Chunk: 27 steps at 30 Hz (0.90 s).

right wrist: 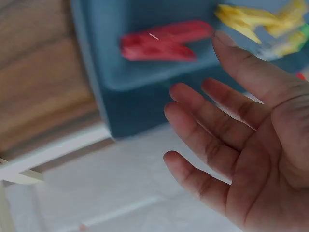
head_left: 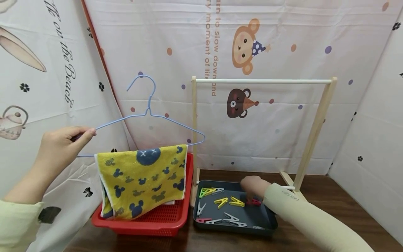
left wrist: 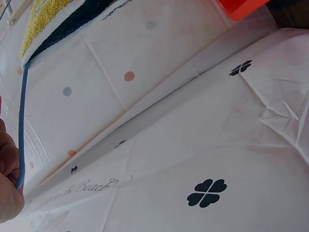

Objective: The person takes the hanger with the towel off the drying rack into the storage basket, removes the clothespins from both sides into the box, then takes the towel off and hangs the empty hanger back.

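My left hand (head_left: 64,145) grips one end of a blue wire hanger (head_left: 171,120), holding it up at the left. Over the hanger's lower bar hangs a folded yellow towel (head_left: 141,182) with blue mouse-head prints. In the left wrist view the curled fingers wrap the hanger's bent corner (left wrist: 20,181). Over the dark grey tray (head_left: 217,224) is my right hand (head_left: 254,185). The right wrist view shows its fingers spread and relaxed, beside a red clothespin (right wrist: 161,42) that lies in the tray, with nothing held. Yellow clothespins (head_left: 237,202) lie to the left of that hand.
A red plastic basket (head_left: 151,227) stands below the towel, with a bit of white cloth in it. Behind the tray rises a wooden rack with a white top rail (head_left: 264,81). White and grey clothespins (head_left: 231,217) lie in the tray's front. Printed sheets hang all around.
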Available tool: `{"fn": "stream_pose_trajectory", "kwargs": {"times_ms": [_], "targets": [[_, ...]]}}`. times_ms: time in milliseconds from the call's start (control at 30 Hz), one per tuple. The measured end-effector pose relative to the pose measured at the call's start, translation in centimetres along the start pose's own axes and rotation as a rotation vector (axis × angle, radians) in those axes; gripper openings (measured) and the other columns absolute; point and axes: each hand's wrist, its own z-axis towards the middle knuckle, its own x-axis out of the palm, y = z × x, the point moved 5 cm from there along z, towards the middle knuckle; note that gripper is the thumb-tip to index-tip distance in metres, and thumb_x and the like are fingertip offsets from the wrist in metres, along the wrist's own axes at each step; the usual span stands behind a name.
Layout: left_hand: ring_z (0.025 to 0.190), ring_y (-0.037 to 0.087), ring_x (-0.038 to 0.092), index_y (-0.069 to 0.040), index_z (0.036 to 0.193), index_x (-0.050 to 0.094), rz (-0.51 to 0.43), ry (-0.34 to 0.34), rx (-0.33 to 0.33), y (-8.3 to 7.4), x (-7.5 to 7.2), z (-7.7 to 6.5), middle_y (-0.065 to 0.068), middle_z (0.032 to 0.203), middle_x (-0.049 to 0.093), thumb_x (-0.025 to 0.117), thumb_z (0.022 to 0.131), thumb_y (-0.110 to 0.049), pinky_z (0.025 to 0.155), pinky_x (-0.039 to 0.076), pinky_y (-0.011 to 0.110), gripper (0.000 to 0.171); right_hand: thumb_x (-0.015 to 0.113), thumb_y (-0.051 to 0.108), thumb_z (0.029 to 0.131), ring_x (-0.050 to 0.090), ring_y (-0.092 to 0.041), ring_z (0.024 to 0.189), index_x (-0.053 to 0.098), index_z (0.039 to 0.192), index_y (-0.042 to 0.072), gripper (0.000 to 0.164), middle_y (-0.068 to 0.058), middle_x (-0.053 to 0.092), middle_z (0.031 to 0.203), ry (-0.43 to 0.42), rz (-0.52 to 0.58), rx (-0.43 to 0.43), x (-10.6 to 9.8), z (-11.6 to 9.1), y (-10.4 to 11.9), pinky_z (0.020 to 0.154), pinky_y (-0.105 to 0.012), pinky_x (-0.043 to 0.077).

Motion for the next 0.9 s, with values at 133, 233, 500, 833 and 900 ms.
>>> {"fn": "stream_pose_trajectory", "kwargs": {"times_ms": [133, 233, 500, 833, 900], "targets": [[0.063, -0.019, 0.033, 0.004, 0.095, 0.077, -0.003, -0.005, 0.005, -0.1, 0.0, -0.1, 0.023, 0.080, 0.072, 0.070, 0.097, -0.014, 0.054, 0.031, 0.010, 0.020, 0.088, 0.007, 0.076, 0.061, -0.021, 0.076, 0.070, 0.089, 0.005, 0.022, -0.005, 0.069, 0.084, -0.084, 0.070, -0.061, -3.1, -1.7, 0.8, 0.076, -0.045, 0.058], [0.064, -0.020, 0.033, 0.004, 0.096, 0.077, -0.005, -0.004, 0.002, -0.1, -0.1, -0.1, 0.024, 0.081, 0.073, 0.069, 0.097, -0.014, 0.055, 0.031, 0.010, 0.020, 0.085, 0.013, 0.082, 0.066, -0.022, 0.081, 0.072, 0.099, 0.004, 0.024, -0.007, 0.073, 0.091, -0.181, 0.095, -0.137, -5.8, -2.9, 1.7, 0.077, -0.043, 0.058], [0.065, -0.021, 0.033, 0.005, 0.097, 0.077, -0.007, 0.005, -0.002, -0.4, -0.4, 0.0, 0.025, 0.081, 0.073, 0.069, 0.097, -0.015, 0.055, 0.032, 0.009, 0.022, 0.059, 0.031, 0.104, 0.054, -0.042, 0.136, 0.041, 0.153, 0.001, 0.060, -0.024, 0.052, 0.151, -0.378, 0.373, -0.264, -13.2, -5.0, 3.3, 0.110, -0.057, 0.046], [0.063, -0.019, 0.036, 0.002, 0.092, 0.078, -0.035, -0.049, 0.035, -0.9, -0.9, -0.1, -0.054, 0.080, 0.040, 0.071, 0.095, -0.014, 0.055, 0.032, 0.009, 0.018, 0.049, 0.035, 0.109, 0.041, -0.039, 0.149, 0.035, 0.158, 0.008, 0.058, -0.019, 0.045, 0.160, -0.525, 0.581, -0.356, -19.0, -4.8, 6.5, 0.119, -0.060, 0.036], [0.064, -0.020, 0.036, 0.003, 0.092, 0.078, -0.044, -0.052, 0.041, -1.0, -1.0, -0.2, -0.056, 0.082, 0.038, 0.071, 0.095, -0.014, 0.056, 0.033, 0.009, 0.018, 0.050, 0.036, 0.108, 0.042, -0.038, 0.149, 0.036, 0.158, 0.009, 0.059, -0.018, 0.046, 0.159, -0.522, 0.596, -0.350, -19.5, -4.4, 7.0, 0.120, -0.060, 0.036]]}}
